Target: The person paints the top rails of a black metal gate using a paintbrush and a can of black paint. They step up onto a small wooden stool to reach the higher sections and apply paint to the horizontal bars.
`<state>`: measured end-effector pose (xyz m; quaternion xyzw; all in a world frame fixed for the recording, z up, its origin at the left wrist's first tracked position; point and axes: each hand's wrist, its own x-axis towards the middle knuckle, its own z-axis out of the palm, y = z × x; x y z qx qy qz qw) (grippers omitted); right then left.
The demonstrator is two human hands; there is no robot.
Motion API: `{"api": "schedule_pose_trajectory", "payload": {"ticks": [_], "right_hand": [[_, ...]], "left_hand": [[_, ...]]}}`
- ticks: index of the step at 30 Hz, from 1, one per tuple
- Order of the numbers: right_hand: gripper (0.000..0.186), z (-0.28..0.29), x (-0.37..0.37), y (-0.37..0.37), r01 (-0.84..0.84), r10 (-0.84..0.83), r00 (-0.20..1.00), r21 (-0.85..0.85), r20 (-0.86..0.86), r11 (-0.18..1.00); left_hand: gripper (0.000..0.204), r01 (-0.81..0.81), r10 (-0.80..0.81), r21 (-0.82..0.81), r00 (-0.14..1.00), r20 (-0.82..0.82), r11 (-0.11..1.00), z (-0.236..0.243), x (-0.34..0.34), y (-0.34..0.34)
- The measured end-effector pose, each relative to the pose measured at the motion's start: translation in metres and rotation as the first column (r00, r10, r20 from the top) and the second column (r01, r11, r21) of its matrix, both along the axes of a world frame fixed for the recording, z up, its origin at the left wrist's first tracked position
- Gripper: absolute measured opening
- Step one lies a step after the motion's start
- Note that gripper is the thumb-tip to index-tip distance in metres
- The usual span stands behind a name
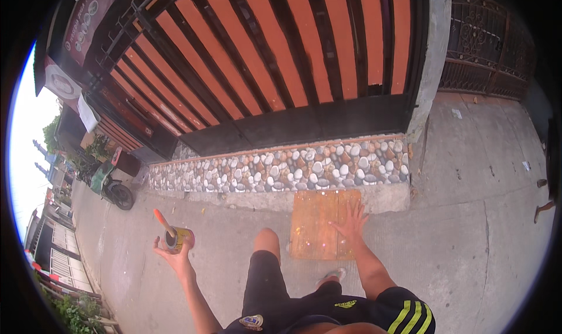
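My left hand (170,249) is wrapped around a small paint can (185,239) with a yellowish and reddish side, held out over the pavement. A brush with an orange-tipped handle (164,221) leans out of the can's dark mouth; its bristles are hidden inside. My right hand (351,221) has its fingers spread at the upper right of an orange wooden board (314,228). It looks to be over the board's edge, but whether it touches the wood I cannot tell. Pale specks dot the board, which meets the pebble-patterned step (281,171).
Ahead stands a gate (246,59) with orange and black upright slats, above the pebble step. A grey pillar (428,70) bounds it on the right, beside a dark ornamental gate (480,47). A green motorcycle (111,185) is parked at the left. Concrete paving (456,234) surrounds me.
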<state>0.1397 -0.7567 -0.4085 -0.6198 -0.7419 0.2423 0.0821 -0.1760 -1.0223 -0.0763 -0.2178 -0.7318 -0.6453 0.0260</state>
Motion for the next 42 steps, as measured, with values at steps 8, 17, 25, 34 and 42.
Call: {"api": "schedule_pose_trajectory", "payload": {"ticks": [8, 17, 25, 34, 42], "right_hand": [[0.091, -0.022, -0.029, -0.028, 0.147, -0.134, 0.987, 0.175, -0.086, 0.973], [0.054, -0.034, 0.016, -0.022, 0.11, -0.107, 0.994, 0.285, -0.026, 0.952], [0.065, -0.018, -0.004, 0.007, 0.788, -0.769, 0.61, 0.045, -0.193, 0.614], [0.055, -0.025, -0.007, 0.008, 0.703, -0.712, 0.702, -0.175, 0.02, 0.689], [0.047, -0.043, -0.004, 0.01, 0.717, -0.708, 0.697, -0.123, 0.114, 0.686]], "left_hand": [[0.087, -0.037, 0.008, -0.22, 0.991, -0.13, 0.975, 0.056, -0.056, 0.026], [0.09, 0.157, -0.169, -0.15, 0.983, -0.069, 0.976, 0.02, -0.046, 0.148], [0.083, 0.39, -0.382, 0.096, 0.919, -0.092, 0.916, 0.0, -0.058, 0.302], [0.083, 0.535, -0.526, 0.047, 0.84, -0.13, 0.843, -0.024, -0.075, 0.489], [0.091, 0.652, -0.647, 0.047, 0.757, -0.091, 0.757, -0.059, -0.043, 0.586]]}}
